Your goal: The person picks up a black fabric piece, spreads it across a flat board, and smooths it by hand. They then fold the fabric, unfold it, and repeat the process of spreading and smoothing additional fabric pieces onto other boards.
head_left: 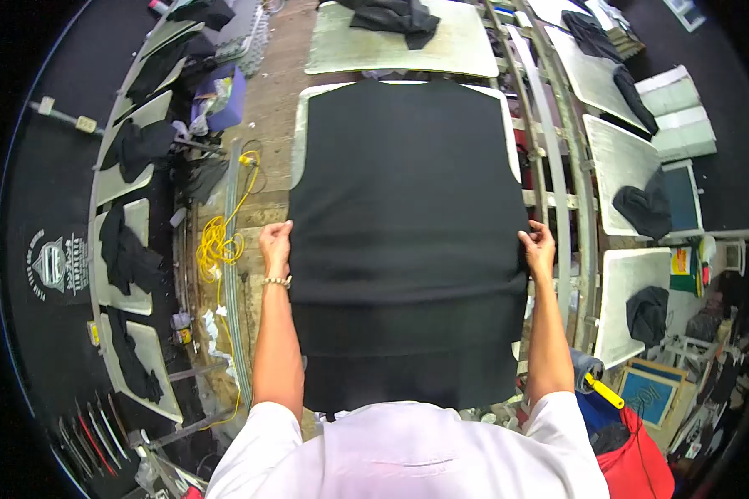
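At my far left, dark cloths (125, 254) lie bunched on pale boards (148, 345). Nearer in are a purple bin (231, 104) and a loosely coiled yellow cord (216, 248).

My left hand (275, 243), a beaded bracelet (277, 281) at its wrist, is closed in a pinch on the left edge of a wide black fabric panel (408, 191). The panel lies in front of me, its far part over a pale board (300, 154) that shows at both far corners, its near end reaching toward my white shirt (466, 453). I judge it light and soft, with enough body to lie fairly smooth, though shallow creases run across it between my hands. It looks easy to ruck or pull askew and hardly fragile; the side edges, held level with each other with even, gentle tension, seem the best grip. My right hand (538, 243) pinches the right edge, thumb and fingers together.

Beyond it run long metal rails (562, 249), then more pale boards with dark cloth, a yellow handle (605, 391) and a framed blue panel (647, 395).
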A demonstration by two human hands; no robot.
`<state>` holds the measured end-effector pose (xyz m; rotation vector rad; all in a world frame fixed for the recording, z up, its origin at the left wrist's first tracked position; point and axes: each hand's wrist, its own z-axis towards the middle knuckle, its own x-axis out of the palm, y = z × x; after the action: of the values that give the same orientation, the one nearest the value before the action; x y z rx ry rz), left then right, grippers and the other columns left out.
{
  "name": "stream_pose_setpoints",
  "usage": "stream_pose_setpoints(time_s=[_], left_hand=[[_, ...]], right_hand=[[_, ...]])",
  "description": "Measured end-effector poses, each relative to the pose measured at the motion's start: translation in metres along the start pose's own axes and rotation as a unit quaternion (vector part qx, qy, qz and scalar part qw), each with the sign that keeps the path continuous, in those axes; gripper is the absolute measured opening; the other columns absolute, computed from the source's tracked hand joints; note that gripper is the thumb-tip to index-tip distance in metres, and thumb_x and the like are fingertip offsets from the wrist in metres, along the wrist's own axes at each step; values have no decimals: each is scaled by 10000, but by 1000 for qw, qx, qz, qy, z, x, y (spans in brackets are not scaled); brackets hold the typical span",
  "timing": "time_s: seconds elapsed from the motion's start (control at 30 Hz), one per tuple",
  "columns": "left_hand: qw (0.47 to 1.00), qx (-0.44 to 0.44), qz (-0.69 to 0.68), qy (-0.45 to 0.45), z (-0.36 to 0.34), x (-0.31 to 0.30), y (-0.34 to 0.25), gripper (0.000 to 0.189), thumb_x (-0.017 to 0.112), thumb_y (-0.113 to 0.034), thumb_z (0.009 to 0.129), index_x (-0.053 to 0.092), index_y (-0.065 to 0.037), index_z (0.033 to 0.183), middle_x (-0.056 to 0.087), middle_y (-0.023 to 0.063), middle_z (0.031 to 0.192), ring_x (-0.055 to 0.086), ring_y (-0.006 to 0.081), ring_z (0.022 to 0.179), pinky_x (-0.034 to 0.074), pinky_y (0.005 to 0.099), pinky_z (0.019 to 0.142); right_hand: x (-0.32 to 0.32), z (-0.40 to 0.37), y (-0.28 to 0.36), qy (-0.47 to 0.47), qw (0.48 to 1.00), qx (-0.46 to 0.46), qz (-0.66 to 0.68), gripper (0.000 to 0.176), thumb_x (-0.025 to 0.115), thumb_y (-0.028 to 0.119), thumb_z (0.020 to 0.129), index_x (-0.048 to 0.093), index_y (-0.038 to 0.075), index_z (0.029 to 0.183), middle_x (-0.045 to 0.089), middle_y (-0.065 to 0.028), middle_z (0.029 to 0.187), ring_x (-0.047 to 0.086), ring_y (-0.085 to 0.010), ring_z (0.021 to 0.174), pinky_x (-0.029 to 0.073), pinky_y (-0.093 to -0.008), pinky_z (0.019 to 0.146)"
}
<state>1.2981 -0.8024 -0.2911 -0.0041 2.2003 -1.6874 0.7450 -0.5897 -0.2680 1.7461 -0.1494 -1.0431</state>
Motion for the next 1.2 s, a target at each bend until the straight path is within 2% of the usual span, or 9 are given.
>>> stream_pose_setpoints(time_s=[0.23,0.37,0.6,0.67,0.77,0.83,0.97,1.07,1.2], left_hand=[[998,-23,-47,26,18,20,-45,234,796,-185,838,652,-23,926,666,35,845,598,101,765,497,256,733],[999,39,15,31,40,24,-28,136,760,-105,841,671,-27,909,652,4,811,559,84,702,463,240,670],[991,109,78,18,47,17,-10,118,700,-127,884,638,-27,883,626,20,732,556,92,672,472,265,666],[995,62,80,-12,52,10,-4,159,695,-165,896,623,-23,906,611,24,758,554,120,685,474,298,665],[986,88,137,-46,66,34,-36,167,697,-191,892,641,-34,897,608,47,774,574,165,701,481,342,667],[934,293,202,11,88,68,-77,109,702,-165,868,680,-59,881,618,78,778,600,219,698,488,363,665],[853,444,264,66,151,162,-138,192,693,-233,876,724,-58,950,654,127,932,620,316,908,483,413,827],[823,483,287,77,195,222,-153,243,687,-287,877,731,-97,1023,664,108,1008,599,323,1005,449,445,917],[844,373,348,165,217,258,-169,275,685,-316,850,738,-185,1086,701,75,1076,633,286,1047,447,436,926]], right_hand=[[-4,-1,10,35,998,38,26,483,759,124,831,579,34,1270,618,-27,792,565,-116,715,480,-278,682],[-4,1,12,27,999,29,0,500,762,113,813,581,50,1275,617,-36,795,572,-130,711,486,-289,681],[-8,9,22,46,995,-3,-86,558,771,75,775,565,53,1293,657,-113,901,651,-219,785,531,-351,745],[-11,11,29,52,993,-7,-108,566,770,72,776,557,46,1299,660,-120,918,661,-232,797,537,-363,750],[-13,20,55,83,983,10,-162,592,784,88,767,541,39,1304,656,-169,1019,675,-309,896,542,-413,813],[-4,36,70,29,940,-123,-317,557,784,111,769,555,49,1273,628,-191,1115,639,-355,1000,517,-432,870],[45,96,127,51,937,-231,-258,362,743,160,813,637,33,1135,606,-190,1105,592,-381,1043,478,-442,895],[99,153,151,60,919,-300,-250,347,752,168,805,659,35,1112,616,-160,1123,576,-361,1085,465,-437,944],[165,227,173,29,896,-357,-262,378,726,215,838,639,61,1172,611,-151,1206,557,-360,1145,447,-453,977]])
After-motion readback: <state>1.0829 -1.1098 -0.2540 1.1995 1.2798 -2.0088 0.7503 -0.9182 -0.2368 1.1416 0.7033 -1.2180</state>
